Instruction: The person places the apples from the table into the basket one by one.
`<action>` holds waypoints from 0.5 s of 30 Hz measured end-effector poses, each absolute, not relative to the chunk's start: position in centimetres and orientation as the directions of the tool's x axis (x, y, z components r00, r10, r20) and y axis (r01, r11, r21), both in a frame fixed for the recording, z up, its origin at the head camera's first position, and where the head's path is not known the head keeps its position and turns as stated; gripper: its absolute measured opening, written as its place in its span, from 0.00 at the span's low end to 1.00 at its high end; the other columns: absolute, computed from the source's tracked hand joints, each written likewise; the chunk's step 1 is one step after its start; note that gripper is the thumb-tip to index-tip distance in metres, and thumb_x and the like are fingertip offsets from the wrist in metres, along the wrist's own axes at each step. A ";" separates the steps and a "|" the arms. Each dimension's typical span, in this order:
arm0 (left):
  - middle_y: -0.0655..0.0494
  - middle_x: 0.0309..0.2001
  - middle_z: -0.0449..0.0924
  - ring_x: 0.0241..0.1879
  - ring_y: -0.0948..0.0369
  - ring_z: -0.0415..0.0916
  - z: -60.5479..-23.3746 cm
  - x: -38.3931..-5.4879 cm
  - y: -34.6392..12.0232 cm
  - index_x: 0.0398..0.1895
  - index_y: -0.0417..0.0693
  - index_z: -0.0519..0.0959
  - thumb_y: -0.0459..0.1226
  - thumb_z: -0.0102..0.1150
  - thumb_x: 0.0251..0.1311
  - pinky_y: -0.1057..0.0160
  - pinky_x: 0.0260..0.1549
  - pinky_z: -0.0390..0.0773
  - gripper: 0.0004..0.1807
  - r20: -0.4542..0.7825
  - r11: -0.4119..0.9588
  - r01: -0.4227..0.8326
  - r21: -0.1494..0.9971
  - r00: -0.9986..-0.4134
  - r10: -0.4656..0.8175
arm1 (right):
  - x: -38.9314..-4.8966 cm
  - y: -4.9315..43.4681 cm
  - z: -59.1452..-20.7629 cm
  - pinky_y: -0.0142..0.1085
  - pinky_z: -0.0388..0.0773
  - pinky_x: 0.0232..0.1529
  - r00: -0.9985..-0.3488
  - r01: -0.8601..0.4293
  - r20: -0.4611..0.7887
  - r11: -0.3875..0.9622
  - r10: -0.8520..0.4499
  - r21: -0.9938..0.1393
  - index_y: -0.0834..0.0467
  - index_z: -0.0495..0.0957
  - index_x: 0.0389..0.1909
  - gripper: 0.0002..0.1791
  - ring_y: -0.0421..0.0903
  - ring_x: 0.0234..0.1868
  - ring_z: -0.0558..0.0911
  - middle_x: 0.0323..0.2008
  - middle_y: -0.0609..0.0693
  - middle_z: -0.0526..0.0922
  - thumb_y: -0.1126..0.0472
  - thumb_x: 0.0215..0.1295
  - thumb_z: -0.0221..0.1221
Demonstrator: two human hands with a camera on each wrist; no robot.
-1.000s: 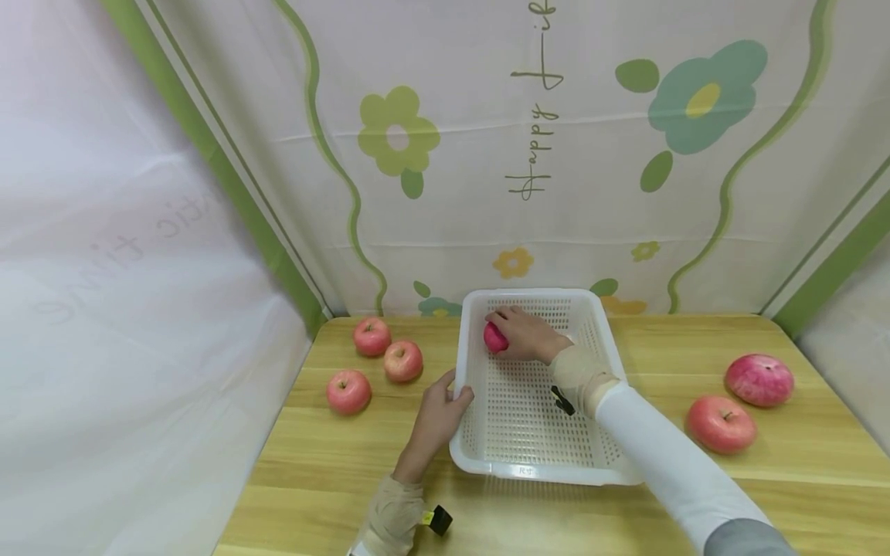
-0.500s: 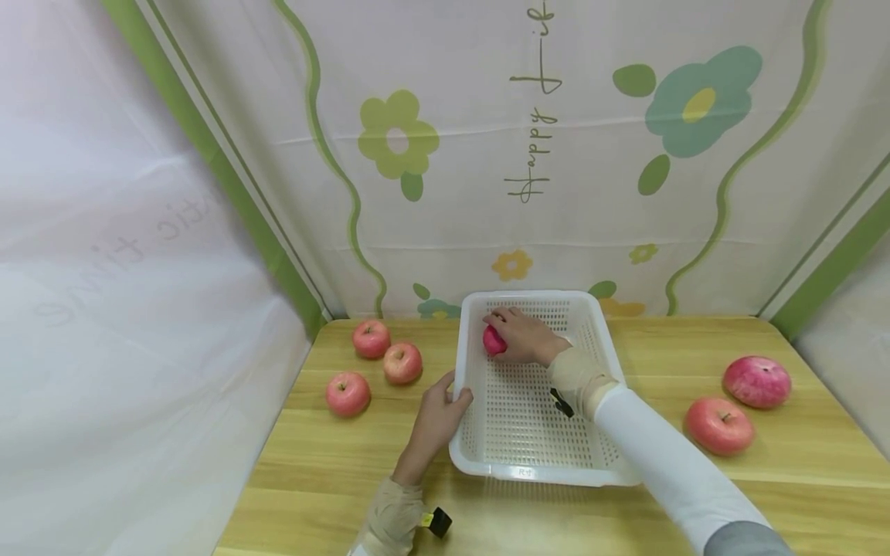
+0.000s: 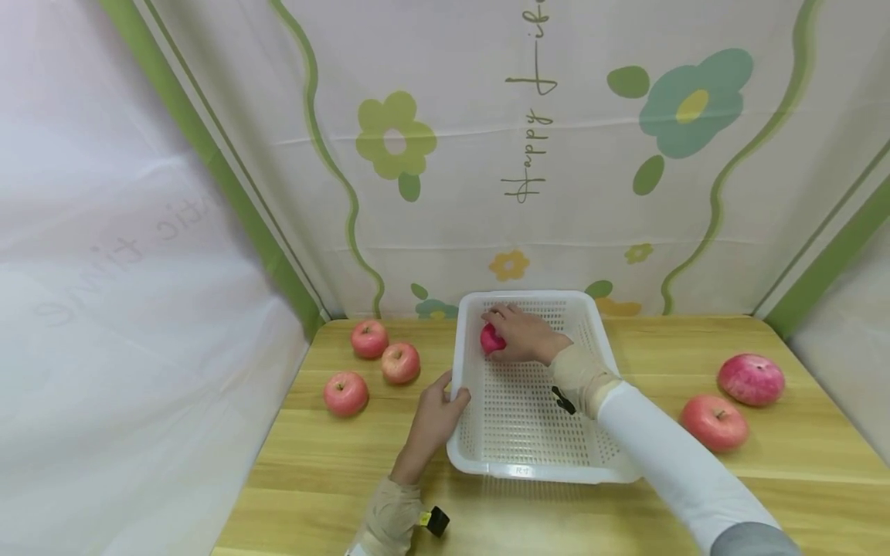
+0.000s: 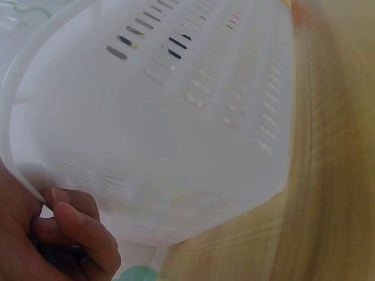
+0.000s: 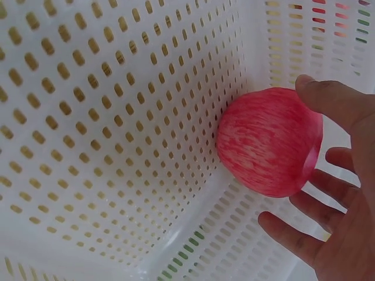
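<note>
A white plastic basket (image 3: 524,432) with slotted walls stands on the wooden table, its inside facing up. My left hand (image 3: 436,413) grips its left rim, thumb over the edge; in the left wrist view the curled fingers (image 4: 88,234) lie against the outer side below the rim. Reaching into the far left corner of the basket, my right hand (image 3: 524,336) holds a deep-pink streaked apple (image 5: 269,143). Its thumb rests on the apple's upper side and the other fingers lie along the opposite side, partly behind it. The apple sits close to the slotted basket floor.
Left of the basket lie three pink apples (image 3: 346,394) on the table (image 3: 313,494). To its right are another pink apple (image 3: 715,423) and a darker pink, mottled round fruit (image 3: 751,380). A printed curtain (image 3: 473,193) hangs right behind the table's back edge.
</note>
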State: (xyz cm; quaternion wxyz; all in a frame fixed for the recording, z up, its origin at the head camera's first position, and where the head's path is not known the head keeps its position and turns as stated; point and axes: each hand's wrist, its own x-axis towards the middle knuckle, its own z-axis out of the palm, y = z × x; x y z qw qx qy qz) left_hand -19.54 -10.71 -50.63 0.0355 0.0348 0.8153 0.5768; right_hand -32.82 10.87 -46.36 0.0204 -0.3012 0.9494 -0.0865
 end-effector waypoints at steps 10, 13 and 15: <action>0.29 0.41 0.88 0.39 0.41 0.91 -50.5 -19.5 -10.7 0.75 0.35 0.71 0.38 0.57 0.72 0.54 0.31 0.91 0.31 -0.008 0.327 0.022 0.945 -0.996 0.089 | -32.1 11.5 -45.1 0.60 0.78 0.68 -0.820 -0.567 0.028 0.806 -0.571 -0.168 0.57 0.67 0.79 0.44 0.60 0.77 0.69 0.76 0.60 0.69 0.43 0.68 0.70; 0.29 0.42 0.88 0.39 0.41 0.91 -50.6 -19.5 -10.7 0.75 0.34 0.71 0.38 0.57 0.72 0.53 0.31 0.91 0.30 -0.008 0.327 0.023 0.945 -0.996 0.093 | -31.8 11.8 -44.7 0.59 0.79 0.68 -0.822 -0.566 0.033 0.808 -0.569 -0.162 0.57 0.67 0.79 0.43 0.60 0.77 0.70 0.76 0.59 0.70 0.44 0.68 0.69; 0.29 0.41 0.88 0.38 0.41 0.91 -50.7 -19.5 -10.6 0.75 0.34 0.71 0.38 0.57 0.72 0.54 0.30 0.91 0.30 -0.008 0.332 0.022 0.943 -0.996 0.090 | -31.6 11.9 -44.5 0.59 0.79 0.67 -0.820 -0.570 0.037 0.807 -0.572 -0.156 0.57 0.67 0.79 0.43 0.60 0.76 0.70 0.75 0.59 0.70 0.44 0.68 0.69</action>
